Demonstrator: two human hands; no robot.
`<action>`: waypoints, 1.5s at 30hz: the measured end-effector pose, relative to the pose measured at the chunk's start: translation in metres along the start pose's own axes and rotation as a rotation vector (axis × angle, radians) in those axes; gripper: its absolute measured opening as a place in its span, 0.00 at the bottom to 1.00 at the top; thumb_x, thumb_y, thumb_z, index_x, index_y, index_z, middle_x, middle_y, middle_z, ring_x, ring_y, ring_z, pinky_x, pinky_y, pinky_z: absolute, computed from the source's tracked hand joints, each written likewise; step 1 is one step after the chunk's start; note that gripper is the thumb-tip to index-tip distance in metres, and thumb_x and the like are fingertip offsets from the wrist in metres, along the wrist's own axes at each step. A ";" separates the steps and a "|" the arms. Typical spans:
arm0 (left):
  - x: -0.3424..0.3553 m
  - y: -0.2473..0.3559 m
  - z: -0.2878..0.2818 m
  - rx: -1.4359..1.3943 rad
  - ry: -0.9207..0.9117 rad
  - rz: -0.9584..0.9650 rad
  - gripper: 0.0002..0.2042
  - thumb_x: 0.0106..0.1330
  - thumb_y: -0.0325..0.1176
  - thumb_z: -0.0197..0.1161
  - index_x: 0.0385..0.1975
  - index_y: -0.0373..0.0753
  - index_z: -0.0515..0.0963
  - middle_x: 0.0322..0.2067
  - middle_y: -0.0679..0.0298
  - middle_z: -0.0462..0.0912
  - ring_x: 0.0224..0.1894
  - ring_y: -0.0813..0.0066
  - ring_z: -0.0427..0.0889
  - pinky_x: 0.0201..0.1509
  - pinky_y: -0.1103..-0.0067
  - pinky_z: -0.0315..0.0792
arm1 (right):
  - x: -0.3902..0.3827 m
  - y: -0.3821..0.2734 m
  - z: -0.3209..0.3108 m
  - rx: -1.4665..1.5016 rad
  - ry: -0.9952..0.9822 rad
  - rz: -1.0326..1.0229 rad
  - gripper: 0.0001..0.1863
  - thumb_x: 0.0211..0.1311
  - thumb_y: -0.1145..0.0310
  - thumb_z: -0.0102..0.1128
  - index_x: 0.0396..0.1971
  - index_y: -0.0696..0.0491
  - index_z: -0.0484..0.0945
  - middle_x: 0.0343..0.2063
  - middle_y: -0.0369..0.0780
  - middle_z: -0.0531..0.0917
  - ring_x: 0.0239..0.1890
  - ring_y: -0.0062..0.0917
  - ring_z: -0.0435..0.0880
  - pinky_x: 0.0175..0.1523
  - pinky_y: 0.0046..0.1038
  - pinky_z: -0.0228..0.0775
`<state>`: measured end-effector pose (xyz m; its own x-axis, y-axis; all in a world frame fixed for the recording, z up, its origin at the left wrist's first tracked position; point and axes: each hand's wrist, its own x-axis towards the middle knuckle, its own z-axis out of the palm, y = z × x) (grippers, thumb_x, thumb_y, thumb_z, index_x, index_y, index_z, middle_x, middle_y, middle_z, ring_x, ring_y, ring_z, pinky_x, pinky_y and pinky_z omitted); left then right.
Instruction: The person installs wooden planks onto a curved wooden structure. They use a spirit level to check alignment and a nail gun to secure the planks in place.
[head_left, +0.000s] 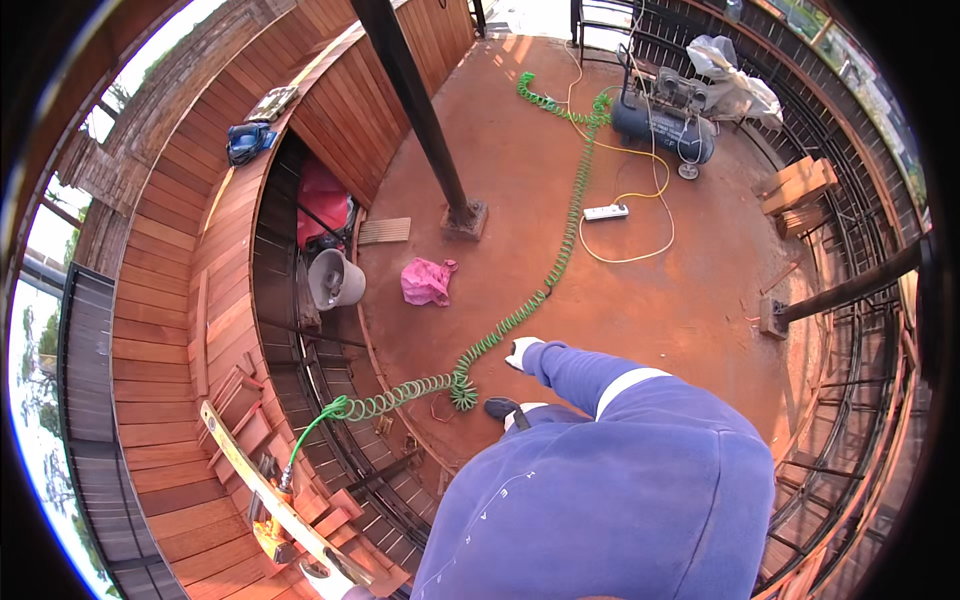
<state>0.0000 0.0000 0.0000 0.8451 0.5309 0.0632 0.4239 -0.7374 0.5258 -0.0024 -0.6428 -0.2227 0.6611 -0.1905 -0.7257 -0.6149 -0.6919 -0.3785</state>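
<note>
My right hand point(521, 353), in a white glove, is stretched out over the floor beside a green coiled air hose point(520, 312). Its fingers look curled; whatever they hold, if anything, is too small to make out. At the lower left edge, my gloved left hand point(328, 582) is partly cut off, its fingers hidden. It lies by the near end of a long pale-yellow bar point(262, 488), perhaps a spirit level. Next to the bar lies an orange nail gun point(270, 537), joined to the hose. Several short reddish wood pieces point(335, 517) lie around them on the curved wooden bench point(160, 405).
An air compressor point(655, 125) stands far right, with a white power strip point(606, 212) and cables on the floor. Two dark posts point(420, 110) point(850, 290) rise here. A bucket point(335, 280), pink bag point(428, 281) and blue power tool point(249, 143) lie left; stacked timber point(798, 187) right.
</note>
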 end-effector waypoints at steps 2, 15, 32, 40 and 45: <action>0.040 0.014 -0.016 -0.081 0.078 0.227 0.31 0.64 0.39 0.65 0.63 0.30 0.63 0.58 0.52 0.72 0.58 0.68 0.72 0.61 0.77 0.67 | -0.010 0.068 0.025 0.077 0.028 0.325 0.23 0.62 0.54 0.50 0.48 0.53 0.81 0.50 0.46 0.81 0.54 0.41 0.79 0.58 0.37 0.70; -0.157 0.143 0.077 -0.831 -0.289 0.402 0.19 0.62 0.17 0.58 0.54 0.30 0.72 0.45 0.60 0.79 0.44 0.74 0.78 0.51 0.79 0.75 | -0.136 0.278 0.162 0.064 -0.141 0.260 0.20 0.55 0.60 0.58 0.47 0.51 0.82 0.49 0.46 0.81 0.54 0.40 0.79 0.56 0.39 0.71; -0.447 0.287 0.248 -0.288 -1.272 0.561 0.21 0.59 0.38 0.67 0.51 0.34 0.77 0.44 0.57 0.83 0.45 0.69 0.83 0.52 0.75 0.75 | -0.137 0.488 0.037 0.235 0.020 0.375 0.14 0.60 0.61 0.51 0.28 0.53 0.82 0.26 0.43 0.86 0.27 0.32 0.87 0.32 0.34 0.75; -0.491 0.209 0.165 0.028 -0.640 0.262 0.20 0.62 0.44 0.60 0.50 0.40 0.77 0.47 0.54 0.81 0.51 0.56 0.78 0.56 0.68 0.71 | -0.063 0.460 -0.038 -0.480 -0.333 0.092 0.16 0.59 0.56 0.55 0.42 0.49 0.80 0.36 0.44 0.85 0.43 0.36 0.83 0.47 0.31 0.74; -0.582 0.141 0.117 0.004 -0.412 -0.154 0.17 0.61 0.44 0.60 0.45 0.42 0.79 0.44 0.54 0.82 0.48 0.52 0.79 0.53 0.65 0.72 | 0.034 0.331 -0.093 -0.230 -0.351 0.092 0.09 0.61 0.64 0.53 0.34 0.53 0.78 0.25 0.46 0.84 0.25 0.37 0.85 0.26 0.37 0.74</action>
<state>-0.3945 -0.4615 -0.0619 0.8307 0.4245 -0.3602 0.5561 -0.6646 0.4991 -0.1438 -0.9432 -0.3188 0.3971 -0.0378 -0.9170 -0.5264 -0.8279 -0.1938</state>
